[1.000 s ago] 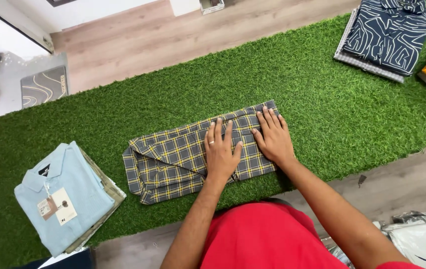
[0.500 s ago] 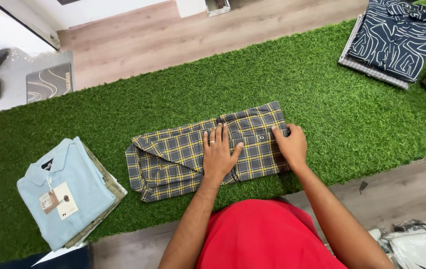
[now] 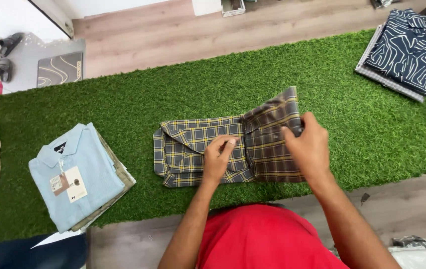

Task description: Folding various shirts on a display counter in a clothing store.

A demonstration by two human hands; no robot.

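Slippage looks the main risk: right hand (image 3: 310,149) pinches the raised right end of the plaid shirt (image 3: 208,149) mid-turf, left hand (image 3: 218,159) presses fingertips at the crease, which could skew if pressure eases.

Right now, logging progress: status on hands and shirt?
Left hand pressing plaid shirt flat. Right hand lifting its end, folding over. Nothing in the way.
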